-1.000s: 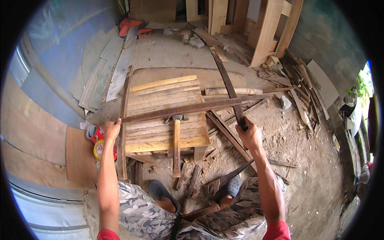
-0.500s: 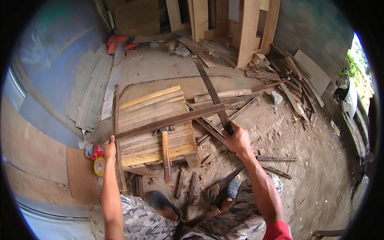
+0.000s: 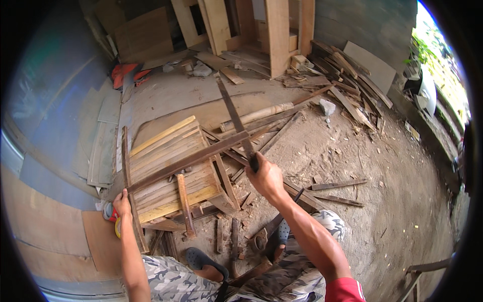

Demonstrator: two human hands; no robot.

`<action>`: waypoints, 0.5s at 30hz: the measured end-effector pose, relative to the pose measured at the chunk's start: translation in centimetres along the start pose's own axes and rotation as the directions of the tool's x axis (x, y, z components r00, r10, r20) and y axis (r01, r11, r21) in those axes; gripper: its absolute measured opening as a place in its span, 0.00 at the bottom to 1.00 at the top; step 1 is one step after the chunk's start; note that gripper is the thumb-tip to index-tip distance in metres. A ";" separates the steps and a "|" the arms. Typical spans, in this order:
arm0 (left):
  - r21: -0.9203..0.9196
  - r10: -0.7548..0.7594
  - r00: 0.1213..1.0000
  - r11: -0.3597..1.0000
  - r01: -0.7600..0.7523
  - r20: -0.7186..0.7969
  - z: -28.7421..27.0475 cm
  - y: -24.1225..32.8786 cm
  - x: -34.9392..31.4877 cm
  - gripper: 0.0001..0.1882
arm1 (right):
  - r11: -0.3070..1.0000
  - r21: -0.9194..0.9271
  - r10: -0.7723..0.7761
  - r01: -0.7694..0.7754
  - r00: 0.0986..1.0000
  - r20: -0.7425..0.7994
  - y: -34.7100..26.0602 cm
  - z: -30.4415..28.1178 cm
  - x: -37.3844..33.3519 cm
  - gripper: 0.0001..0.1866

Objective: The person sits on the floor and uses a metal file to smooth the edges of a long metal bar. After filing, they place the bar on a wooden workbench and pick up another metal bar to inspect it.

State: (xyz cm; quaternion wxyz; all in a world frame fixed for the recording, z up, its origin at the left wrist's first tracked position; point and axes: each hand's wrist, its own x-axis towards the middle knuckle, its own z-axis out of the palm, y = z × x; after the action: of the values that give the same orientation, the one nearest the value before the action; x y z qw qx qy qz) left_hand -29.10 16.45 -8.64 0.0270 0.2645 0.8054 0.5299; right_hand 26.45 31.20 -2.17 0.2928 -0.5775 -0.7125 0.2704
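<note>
My hands hold up an H-shaped frame of dark wooden strips over a low slatted wooden platform. My left hand grips the joint where the crosspiece meets the left strip. Closed round the dark lower end of the right strip is my right hand, below where the crosspiece meets it. A hammer lies on the platform, its head partly under the crosspiece and its wooden handle pointing toward me. Near my feet lies a handsaw with a wooden grip.
Offcuts are scattered before my shoes. A red can stands by my left hand, partly hidden. Scrap timber is heaped at the far right. Tall boards stand at the back, and panels line the left wall.
The whole scene has shifted left and tilted in the view. Both hands keep their hold on the frame, which stays over the platform with little visible change.
</note>
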 end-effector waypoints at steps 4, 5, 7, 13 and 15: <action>0.162 0.087 0.996 0.983 -0.087 0.003 0.7 0.3 -0.1 0.23 | 0.999 -0.013 0.043 -0.042 0.998 0.048 0.2 -0.3 -0.2 0.26; 0.181 0.102 0.994 0.978 -0.105 0.029 1.1 0.2 0.0 0.24 | 1.000 -0.018 -0.007 0.006 0.999 -0.048 1.0 0.3 -0.3 0.26; 0.217 0.119 0.992 0.968 -0.126 0.043 0.1 -0.3 0.6 0.24 | 1.000 -0.007 0.021 -0.021 0.999 -0.038 0.0 0.1 -0.7 0.26; 0.309 0.148 0.988 0.938 -0.156 0.050 -1.1 -0.7 1.9 0.25 | 0.998 0.054 0.015 -0.018 0.999 0.044 -0.5 -0.7 -1.1 0.35; 0.303 0.153 0.987 0.940 -0.159 0.044 -0.6 -0.2 1.3 0.26 | 0.998 0.062 0.018 -0.021 0.999 0.045 -0.1 -0.6 -1.2 0.35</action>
State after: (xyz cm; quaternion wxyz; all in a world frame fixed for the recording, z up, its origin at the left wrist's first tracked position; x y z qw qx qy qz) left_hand -30.55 16.47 -8.26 -0.0484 0.3335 0.8537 0.3970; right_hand 27.04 30.01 -1.80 0.2920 -0.5687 -0.7046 0.3081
